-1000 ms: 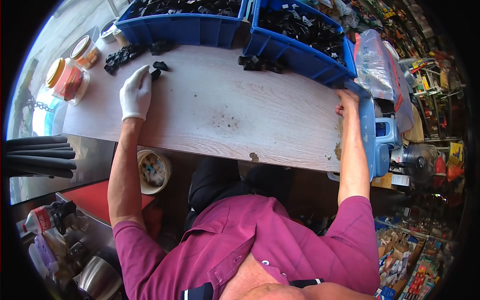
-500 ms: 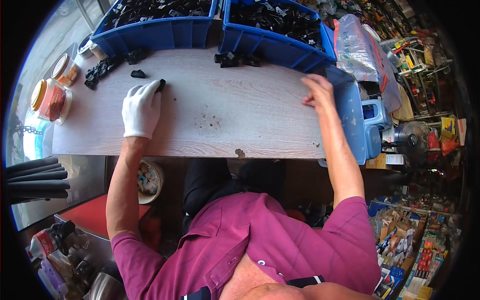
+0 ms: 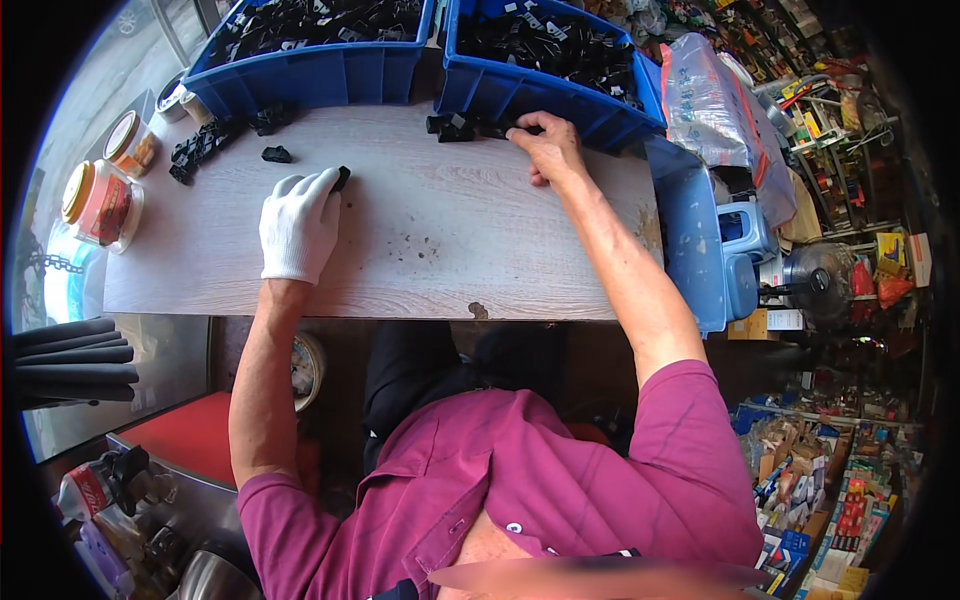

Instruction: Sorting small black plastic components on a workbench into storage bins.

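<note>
My left hand (image 3: 299, 228), in a white knit glove, pinches a small black plastic part (image 3: 342, 179) over the left half of the table. Just beyond it lies a loose black part (image 3: 277, 155), and farther left several more black parts (image 3: 205, 147) form a row. My bare right hand (image 3: 550, 150) reaches to the back of the table, its thumb and forefinger closed at the end of a black part (image 3: 492, 129). Beside that part sits a chunkier black piece (image 3: 452, 127), close to the blue bin.
Two blue bins, the left bin (image 3: 310, 80) and the right bin (image 3: 540, 98), stand at the table's back, heaped with black parts. Lidded jars (image 3: 98, 205) line the left side. A light-blue tub (image 3: 690, 240) adjoins the right edge of the wooden table (image 3: 390, 290).
My right hand has swung left and away from me, from the table's right edge to the black parts by the bin. The left hand has shifted slightly right with its black part.
</note>
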`<action>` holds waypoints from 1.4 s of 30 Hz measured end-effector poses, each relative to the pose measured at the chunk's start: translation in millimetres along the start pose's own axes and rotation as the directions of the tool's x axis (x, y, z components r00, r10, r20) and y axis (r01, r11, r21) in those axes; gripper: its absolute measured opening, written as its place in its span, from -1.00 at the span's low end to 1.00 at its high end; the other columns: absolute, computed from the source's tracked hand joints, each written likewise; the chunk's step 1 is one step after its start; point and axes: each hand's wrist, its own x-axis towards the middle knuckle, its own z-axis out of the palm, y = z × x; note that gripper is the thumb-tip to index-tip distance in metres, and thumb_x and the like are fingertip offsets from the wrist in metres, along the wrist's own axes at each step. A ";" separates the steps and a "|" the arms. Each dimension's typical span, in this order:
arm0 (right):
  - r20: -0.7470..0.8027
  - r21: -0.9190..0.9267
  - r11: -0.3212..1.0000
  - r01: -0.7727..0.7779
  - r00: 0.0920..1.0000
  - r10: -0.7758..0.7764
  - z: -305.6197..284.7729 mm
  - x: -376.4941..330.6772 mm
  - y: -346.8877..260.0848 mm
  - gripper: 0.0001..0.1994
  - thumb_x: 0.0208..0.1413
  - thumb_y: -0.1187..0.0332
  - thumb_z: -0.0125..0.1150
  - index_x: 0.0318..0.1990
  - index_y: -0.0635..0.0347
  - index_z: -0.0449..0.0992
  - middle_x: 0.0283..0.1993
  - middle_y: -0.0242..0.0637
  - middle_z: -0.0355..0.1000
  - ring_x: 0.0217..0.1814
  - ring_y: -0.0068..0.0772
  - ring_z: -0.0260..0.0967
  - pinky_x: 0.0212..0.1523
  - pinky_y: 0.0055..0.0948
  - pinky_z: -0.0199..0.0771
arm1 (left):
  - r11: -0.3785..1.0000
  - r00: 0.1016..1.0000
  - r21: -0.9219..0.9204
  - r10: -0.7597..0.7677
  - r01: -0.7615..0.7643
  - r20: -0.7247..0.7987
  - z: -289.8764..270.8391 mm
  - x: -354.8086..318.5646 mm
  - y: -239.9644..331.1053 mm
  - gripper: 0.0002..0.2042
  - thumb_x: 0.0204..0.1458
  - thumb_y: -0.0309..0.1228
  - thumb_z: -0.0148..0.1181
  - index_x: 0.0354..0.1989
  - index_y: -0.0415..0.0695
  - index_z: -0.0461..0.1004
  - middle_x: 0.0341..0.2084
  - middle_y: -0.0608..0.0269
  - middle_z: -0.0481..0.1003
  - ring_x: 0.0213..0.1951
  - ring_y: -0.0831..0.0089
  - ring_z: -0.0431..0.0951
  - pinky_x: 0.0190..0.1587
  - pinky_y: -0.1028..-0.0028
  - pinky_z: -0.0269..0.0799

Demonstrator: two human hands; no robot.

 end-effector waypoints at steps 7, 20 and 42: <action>0.094 0.110 0.984 -0.141 0.987 0.131 -6.7 -29.2 -2.7 -0.76 0.09 0.25 0.48 -0.19 0.15 0.59 -0.51 -0.36 0.48 -0.79 -0.57 0.29 -0.70 -0.42 0.48 | 1.000 1.000 -0.007 -0.005 0.004 -0.010 0.6 -4.1 -3.7 -0.77 0.09 -0.46 0.27 -0.07 -0.07 0.64 -0.21 0.14 0.68 -0.14 0.07 0.63 -0.05 0.18 0.55; 0.221 0.096 0.964 -0.246 0.950 0.221 0.6 -72.1 -0.9 -0.60 0.11 0.11 0.48 -0.07 0.23 0.61 -0.62 -0.39 0.39 -0.78 -0.54 0.28 -0.70 -0.37 0.46 | 0.945 0.978 -0.258 -0.208 0.203 0.009 2.8 -9.0 10.5 -0.76 0.10 -0.42 0.32 -0.04 -0.09 0.67 -0.23 0.08 0.68 -0.18 0.12 0.66 -0.08 0.25 0.57; 0.415 0.049 0.994 -0.097 0.907 0.068 27.2 -83.9 -25.3 -0.56 0.07 0.50 0.27 0.15 0.05 0.51 -0.55 -0.52 0.33 -0.69 -0.63 0.23 -0.74 -0.49 0.38 | 0.911 0.999 -0.409 -0.049 0.055 0.023 53.6 18.7 108.1 -0.73 0.08 -0.45 0.23 -0.03 -0.03 0.66 -0.19 0.10 0.67 -0.15 0.00 0.64 -0.05 0.14 0.56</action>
